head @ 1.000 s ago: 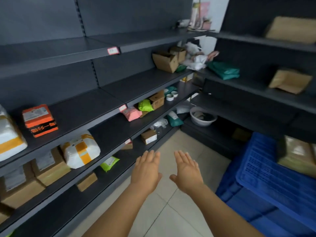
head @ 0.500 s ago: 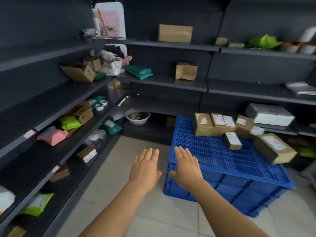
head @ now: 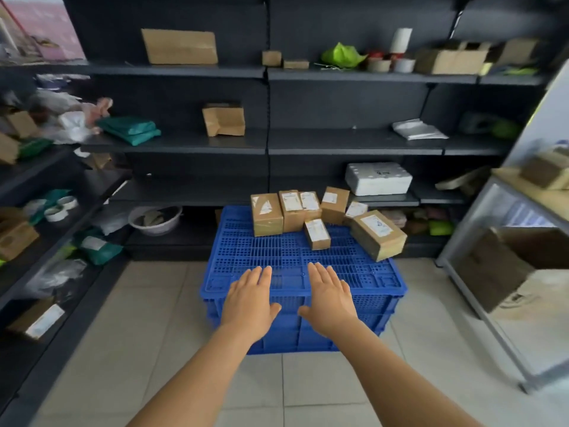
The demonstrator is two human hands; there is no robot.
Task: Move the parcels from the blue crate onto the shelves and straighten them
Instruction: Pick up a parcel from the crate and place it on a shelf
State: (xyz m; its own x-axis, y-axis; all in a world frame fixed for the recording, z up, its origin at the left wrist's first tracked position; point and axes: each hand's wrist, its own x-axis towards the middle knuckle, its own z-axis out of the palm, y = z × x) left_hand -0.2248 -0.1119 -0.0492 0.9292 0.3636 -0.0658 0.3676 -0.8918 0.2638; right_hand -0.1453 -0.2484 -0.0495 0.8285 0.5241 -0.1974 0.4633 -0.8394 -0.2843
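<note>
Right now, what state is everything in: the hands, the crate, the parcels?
Left hand: open, flat, holding nothing.
Right hand: open, flat, holding nothing.
Blue crate: upside down on the floor, used as a platform.
Brown parcels: on the crate's far side, several upright, the small one lying flat.
Big parcel: tilted at the crate's right edge.

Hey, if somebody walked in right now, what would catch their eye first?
Probably the bright blue plastic crate on the pale tiled floor, with a cluster of labelled brown cardboard parcels along its far edge. Next, the left hand and right hand held flat over its near end, holding nothing, and the dark metal shelves behind.
</note>
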